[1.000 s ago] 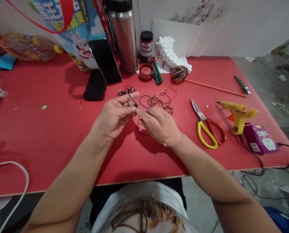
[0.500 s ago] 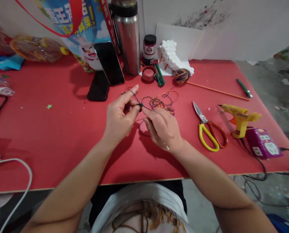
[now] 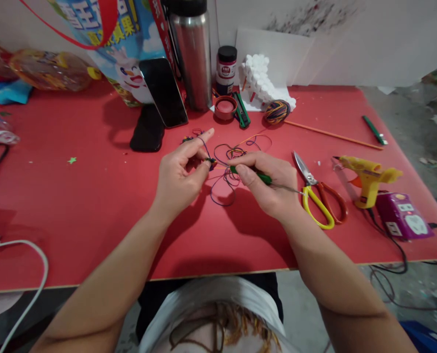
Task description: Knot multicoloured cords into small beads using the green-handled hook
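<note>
Over the red table (image 3: pixel 93 220), my two forearms converge from the lower corners, the hands nearly level and a little apart. Left hand (image 3: pixel 178 176): index finger extended forward, with a dark strand of yarn (image 3: pixel 206 144) running across it; thumb and other fingers are pressed together, pinching the small yarn piece (image 3: pixel 211 162) at their tips, between the two hands. Right hand (image 3: pixel 272 179): fingers closed around the green handle of a hook (image 3: pixel 264 178), palm turned down (a thin metal end juts out behind, toward the scissors (image 3: pixel 316 196)). The hook's front end points at the piece; whether it touches, I cannot tell. Loose yarn (image 3: pixel 236 153) lies in loops just beyond and between my hands.
</note>
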